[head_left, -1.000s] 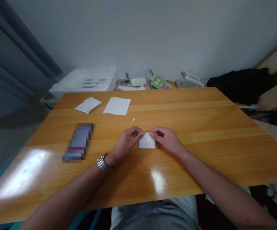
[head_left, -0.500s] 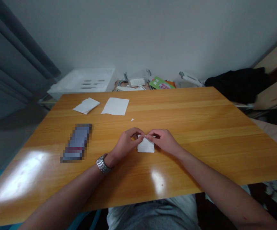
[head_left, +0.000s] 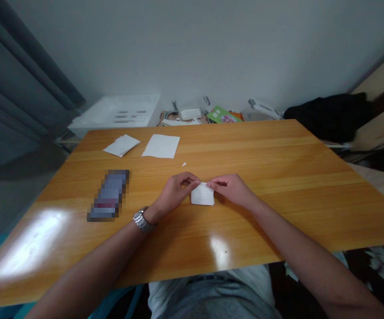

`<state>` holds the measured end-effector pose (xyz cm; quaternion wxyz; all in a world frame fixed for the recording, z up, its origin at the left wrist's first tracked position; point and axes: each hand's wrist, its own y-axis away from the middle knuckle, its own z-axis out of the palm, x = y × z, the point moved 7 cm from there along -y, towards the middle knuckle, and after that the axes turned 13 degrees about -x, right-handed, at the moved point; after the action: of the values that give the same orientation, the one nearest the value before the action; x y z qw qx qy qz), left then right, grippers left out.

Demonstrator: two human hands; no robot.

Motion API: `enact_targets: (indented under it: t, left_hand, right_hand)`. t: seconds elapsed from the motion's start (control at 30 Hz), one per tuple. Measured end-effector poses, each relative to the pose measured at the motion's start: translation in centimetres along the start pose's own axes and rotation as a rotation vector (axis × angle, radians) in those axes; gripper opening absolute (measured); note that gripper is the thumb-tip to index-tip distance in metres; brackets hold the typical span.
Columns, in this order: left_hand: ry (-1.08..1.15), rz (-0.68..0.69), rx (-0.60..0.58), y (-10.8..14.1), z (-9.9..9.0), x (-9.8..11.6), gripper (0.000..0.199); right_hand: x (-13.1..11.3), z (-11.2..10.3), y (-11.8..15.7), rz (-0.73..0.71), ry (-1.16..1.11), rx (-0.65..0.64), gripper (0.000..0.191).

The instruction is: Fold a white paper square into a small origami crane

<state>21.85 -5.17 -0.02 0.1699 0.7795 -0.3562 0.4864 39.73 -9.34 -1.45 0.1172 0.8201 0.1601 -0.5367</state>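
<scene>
We pinch the small white paper point(head_left: 202, 196) with left hand point(head_left: 177, 186) and right hand point(head_left: 230, 186), both clamped at its far corners, near the middle of the table point(head_left: 278, 164), whose right edge lies well off.

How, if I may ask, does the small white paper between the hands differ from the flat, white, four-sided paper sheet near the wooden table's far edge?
The small white paper looks smaller than the flat white sheet, though it is nearer the camera. The left hand and right hand have a grip on the small white paper's far edge, while the flat white sheet lies untouched on the wooden table. Both are white and four-sided.
</scene>
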Motion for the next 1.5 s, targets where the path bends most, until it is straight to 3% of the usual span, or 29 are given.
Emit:
enact_targets:
  t: [0.37,0.6,0.9,1.1,1.27,1.5]
  left_hand:
    - [0.306,-0.082,0.093,0.1,-0.2,-1.3,0.030]
    - [0.326,-0.124,0.188,0.3,-0.5,-2.1,0.033]
    - [0.202,-0.091,0.061,0.4,-0.1,-0.5,0.029]
    - [0.208,-0.085,0.104,0.5,0.1,-0.4,0.029]
    - [0.201,-0.077,0.049,0.5,0.4,-0.8,0.027]
    - [0.214,-0.074,0.071,0.5,0.1,-1.3,0.026]
  right_hand:
    - [0.2,-0.4,-0.1,0.013,-0.088,0.113,0.036]
    - [0.1,0.1,-0.3,0.015,-0.142,0.094,0.039]
    - [-0.2,1.5,-0.2,-0.008,-0.123,-0.008,0.033]
    - [0.0,0.9,-0.2,0.016,-0.097,0.076,0.034]
    - [0.6,-0.2,-0.2,0.001,-0.188,0.168,0.032]
    - [0.3,-0.1,-0.3,-0.016,-0.167,0.125,0.030]
